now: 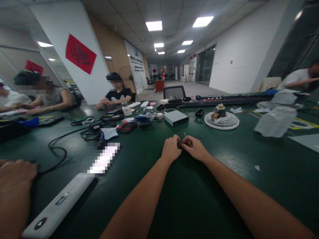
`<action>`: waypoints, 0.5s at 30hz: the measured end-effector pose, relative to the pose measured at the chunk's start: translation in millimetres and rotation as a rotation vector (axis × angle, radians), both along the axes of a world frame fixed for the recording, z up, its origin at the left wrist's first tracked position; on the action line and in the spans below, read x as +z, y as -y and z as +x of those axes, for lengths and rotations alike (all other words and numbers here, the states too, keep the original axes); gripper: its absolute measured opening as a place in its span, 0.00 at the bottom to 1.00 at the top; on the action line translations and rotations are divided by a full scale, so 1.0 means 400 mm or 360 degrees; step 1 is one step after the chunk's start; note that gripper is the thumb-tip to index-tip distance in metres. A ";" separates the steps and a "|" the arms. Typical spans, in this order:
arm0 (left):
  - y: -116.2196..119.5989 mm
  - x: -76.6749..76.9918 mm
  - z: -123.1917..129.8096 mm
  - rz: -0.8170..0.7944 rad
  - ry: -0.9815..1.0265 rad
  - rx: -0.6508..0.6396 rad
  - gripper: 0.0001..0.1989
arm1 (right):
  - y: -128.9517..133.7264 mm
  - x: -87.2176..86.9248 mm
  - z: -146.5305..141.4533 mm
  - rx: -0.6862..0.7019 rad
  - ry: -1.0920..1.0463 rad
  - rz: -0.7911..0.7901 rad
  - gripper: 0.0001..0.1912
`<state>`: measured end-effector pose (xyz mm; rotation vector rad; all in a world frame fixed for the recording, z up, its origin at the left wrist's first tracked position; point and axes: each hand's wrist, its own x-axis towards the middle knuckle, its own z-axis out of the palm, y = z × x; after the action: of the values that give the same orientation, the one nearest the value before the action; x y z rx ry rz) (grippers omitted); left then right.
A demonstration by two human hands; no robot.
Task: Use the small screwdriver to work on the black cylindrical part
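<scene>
Near the middle of the green table (199, 196), my left hand (171, 148) is closed with its fingertips round a small dark round part (179, 145). My right hand (198, 149) pinches a small brown, copper-coloured part (189, 143) right beside it. A thin pale shaft points up next to the right fingers. The two hands almost touch, and the fingers hide much of both pieces, so I cannot tell whether they are joined. Beyond the hands sit a grey metal box (176, 118) and a white fan grille (220, 122) with a motor on it.
To the left lie a long white device (59, 202), a lit screen (106, 159), black cables (58, 137) and a co-worker's hand (17, 179). A black tray (199, 113) stands ahead. Plastic-wrapped items (276, 121) are at right. Other people sit round the table.
</scene>
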<state>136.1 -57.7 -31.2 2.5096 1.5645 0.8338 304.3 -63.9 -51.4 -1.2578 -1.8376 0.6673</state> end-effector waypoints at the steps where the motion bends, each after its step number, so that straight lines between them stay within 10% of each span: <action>1: -0.002 -0.002 -0.001 0.0005 0.0021 0.0024 0.09 | 0.001 0.002 -0.001 0.0008 -0.0043 -0.0003 0.14; 15: -0.011 -0.025 -0.026 0.0042 0.0218 0.0258 0.08 | 0.024 0.013 0.011 -0.0168 -0.0774 -0.0018 0.14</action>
<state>125.8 -53.2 -41.0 2.3107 1.7381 1.0281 308.6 -73.3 -46.0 -1.0748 -1.3616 0.8407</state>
